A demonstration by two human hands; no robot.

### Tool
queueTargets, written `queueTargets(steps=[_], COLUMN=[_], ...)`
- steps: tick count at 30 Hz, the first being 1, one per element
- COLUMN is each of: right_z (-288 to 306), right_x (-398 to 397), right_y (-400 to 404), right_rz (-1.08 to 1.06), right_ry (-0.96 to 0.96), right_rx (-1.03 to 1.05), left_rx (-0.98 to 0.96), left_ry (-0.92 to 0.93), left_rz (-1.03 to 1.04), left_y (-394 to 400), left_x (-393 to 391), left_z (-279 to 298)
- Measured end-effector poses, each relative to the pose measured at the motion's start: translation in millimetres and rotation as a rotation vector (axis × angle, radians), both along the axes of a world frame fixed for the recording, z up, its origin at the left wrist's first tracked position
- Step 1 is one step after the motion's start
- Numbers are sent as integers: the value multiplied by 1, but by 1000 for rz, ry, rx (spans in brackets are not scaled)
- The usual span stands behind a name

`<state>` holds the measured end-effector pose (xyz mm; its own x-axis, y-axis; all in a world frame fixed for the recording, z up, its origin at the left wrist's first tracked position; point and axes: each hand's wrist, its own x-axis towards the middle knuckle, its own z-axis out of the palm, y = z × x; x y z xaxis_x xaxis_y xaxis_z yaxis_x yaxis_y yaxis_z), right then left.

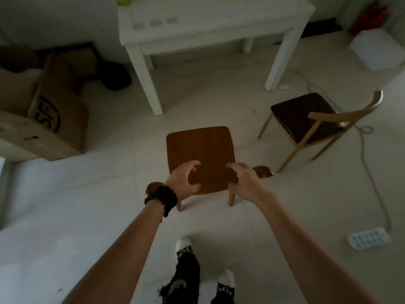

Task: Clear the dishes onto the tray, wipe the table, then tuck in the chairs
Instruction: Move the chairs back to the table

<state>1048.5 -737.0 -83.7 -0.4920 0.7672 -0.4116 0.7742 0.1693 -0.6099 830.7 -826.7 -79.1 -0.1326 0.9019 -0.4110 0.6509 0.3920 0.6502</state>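
Brown wood lies under both hands: curled, spread fingers (192, 166) of the left hand (183, 179) hover over the backrest of the brown wooden chair (200, 150), gripping nothing visible. The right hand (242, 177) is closed over the same backrest. A black bead bracelet (162, 197) wraps the left wrist. The chair stands apart from the white rectangular table (214, 34). A dark-cushioned, tan-framed chair (306, 119) stands to the right, also untucked.

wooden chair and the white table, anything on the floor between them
Nothing. In the head view, only bare pale floor tile lies between the wooden chair and the near legs of the white table. The dark-seated chair stands off to the right, outside that stretch.
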Motion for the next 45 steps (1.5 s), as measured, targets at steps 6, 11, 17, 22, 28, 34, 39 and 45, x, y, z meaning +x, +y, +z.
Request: queueTargets(steps=[6, 11, 17, 22, 28, 34, 39, 45], right_z=[-44, -66, -77, -71, -75, -97, -102, -96], right_x=[-3, 4, 2, -11, -62, -121, -164, -228], right_y=[14, 22, 37, 85, 149, 225, 306, 420], right_rz=[138, 244, 302, 309, 296, 275, 276, 280], right_ry=[-112, -197, -112, -83, -101, -83, -73, -41], right_rx=[-73, -100, 33, 100, 67, 99, 125, 125], left_rx=[-245, -181, 4, 178, 113, 67, 51, 93], left_ry=[354, 483, 479, 518, 467, 439, 411, 434], left_rz=[-99, -210, -179, -111, -104, -62, -49, -10], left_y=[-8, -19, -13, 26, 98, 180, 254, 361], left_x=[-1, -8, -19, -28, -81, -135, -178, -236], left_z=[-53, -76, -97, -95, -105, -97, -100, -104])
